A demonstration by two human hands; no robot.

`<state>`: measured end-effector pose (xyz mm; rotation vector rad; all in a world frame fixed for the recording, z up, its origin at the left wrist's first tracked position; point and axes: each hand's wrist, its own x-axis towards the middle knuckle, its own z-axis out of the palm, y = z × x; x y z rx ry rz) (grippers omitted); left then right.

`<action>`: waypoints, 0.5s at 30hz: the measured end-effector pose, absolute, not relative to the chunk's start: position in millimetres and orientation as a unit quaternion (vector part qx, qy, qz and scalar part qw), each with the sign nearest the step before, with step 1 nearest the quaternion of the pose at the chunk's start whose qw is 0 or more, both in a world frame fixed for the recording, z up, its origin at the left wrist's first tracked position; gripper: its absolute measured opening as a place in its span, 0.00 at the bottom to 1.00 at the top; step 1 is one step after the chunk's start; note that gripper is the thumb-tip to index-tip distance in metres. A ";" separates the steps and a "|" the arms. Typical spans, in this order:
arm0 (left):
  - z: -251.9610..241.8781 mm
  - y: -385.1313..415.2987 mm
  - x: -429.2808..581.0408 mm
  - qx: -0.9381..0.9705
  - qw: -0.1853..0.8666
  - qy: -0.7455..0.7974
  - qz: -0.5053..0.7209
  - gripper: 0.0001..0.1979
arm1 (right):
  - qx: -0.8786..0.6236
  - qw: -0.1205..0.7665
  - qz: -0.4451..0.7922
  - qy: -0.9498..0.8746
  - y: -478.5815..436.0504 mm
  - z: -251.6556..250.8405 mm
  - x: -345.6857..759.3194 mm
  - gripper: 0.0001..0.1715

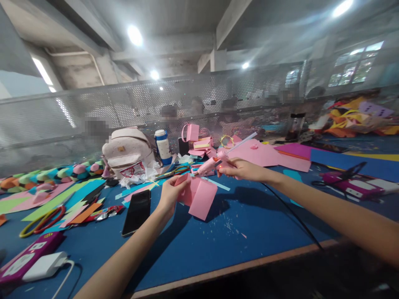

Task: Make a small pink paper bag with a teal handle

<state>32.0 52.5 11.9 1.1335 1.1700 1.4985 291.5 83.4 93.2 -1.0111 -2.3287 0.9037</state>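
Observation:
My left hand (170, 192) pinches a folded piece of pink paper (203, 199) by its left side, held above the blue table. The paper is bent into panels, and one flap hangs toward me. My right hand (238, 169) is wrapped round a pink hot glue gun (207, 167), with a clear glue stick (245, 142) poking out of its back end. A small orange-red light glows by the fingers. The gun's nozzle points left and down, close to the paper's upper edge; whether it touches cannot be told. A black cord (293, 214) runs down from the gun to the table's front edge.
A black phone (136, 212) lies left of my left hand. Scissors (43, 222), coloured paper and a purple power strip (31, 257) are further left. A white backpack (129, 151), a bottle (162, 147) and pink paper boxes (201, 145) stand behind. Another purple power strip (352, 187) lies right.

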 end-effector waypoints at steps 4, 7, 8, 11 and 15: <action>12.5 52.3 32.6 0.457 0.450 0.471 0.606 0.23 | -0.364 0.223 0.325 -0.844 84.6 92.8 291.3 0.31; 13.1 51.9 32.9 0.456 0.452 0.469 0.607 0.22 | -0.362 0.223 0.326 -0.844 84.4 92.9 290.9 0.31; 13.3 51.8 33.0 0.455 0.452 0.468 0.608 0.22 | -0.363 0.223 0.326 -0.844 84.2 93.0 290.7 0.31; 13.8 51.4 33.0 0.453 0.455 0.466 0.609 0.22 | -0.368 0.220 0.327 -0.842 83.5 93.4 290.2 0.31; 14.3 50.5 32.7 0.453 0.460 0.461 0.609 0.22 | -0.355 0.223 0.335 -0.844 85.0 93.1 290.5 0.31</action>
